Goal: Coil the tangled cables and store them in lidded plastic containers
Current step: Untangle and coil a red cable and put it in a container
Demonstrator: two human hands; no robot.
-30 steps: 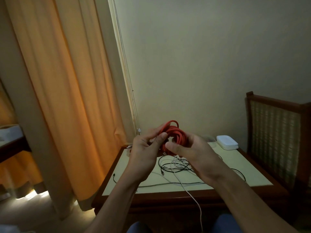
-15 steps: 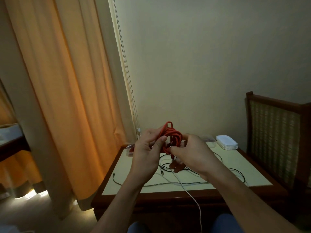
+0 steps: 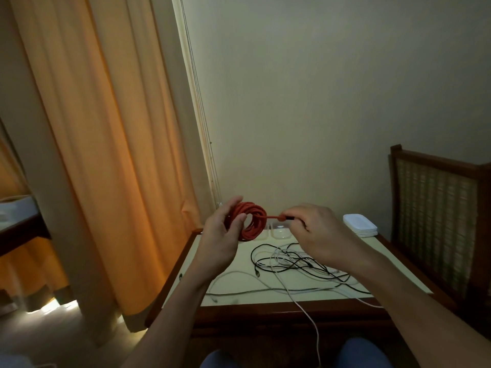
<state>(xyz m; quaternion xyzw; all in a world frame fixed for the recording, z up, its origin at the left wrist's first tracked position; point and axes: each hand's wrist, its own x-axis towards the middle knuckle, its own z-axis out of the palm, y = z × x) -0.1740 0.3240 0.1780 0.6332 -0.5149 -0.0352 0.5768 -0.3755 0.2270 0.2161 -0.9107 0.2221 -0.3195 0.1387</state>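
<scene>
My left hand (image 3: 220, 240) grips the red cable (image 3: 253, 221), which is wound into a round coil. My thumb lies across the front of the loops and my fingers curl round behind them. I hold the coil up above the far left part of the table (image 3: 252, 309), not touching the top.

One short length of the red cable runs out straight to the right from the coil. My right hand (image 3: 318, 232) pinches it at the end, between thumb and fingertips, just by the dark plug (image 3: 289, 217). The other fingers of that hand are curled in.

Under my hands a tangle of black and white cables (image 3: 295, 261) lies loose on the table top. A grey strand runs along near the front edge. A white cord (image 3: 309, 318) from the heap drops over the near edge and hangs between my knees.

Beyond the tangle, seen between my hands, stand clear plastic tubs (image 3: 279, 231) at the far side by the wall; I cannot tell how many. A stack of white lids (image 3: 360, 225) sits at the far right corner, well apart from the coil.

A wooden chair (image 3: 435, 197) with a woven back stands right of the table. An orange curtain (image 3: 106, 155) hangs on the left.
</scene>
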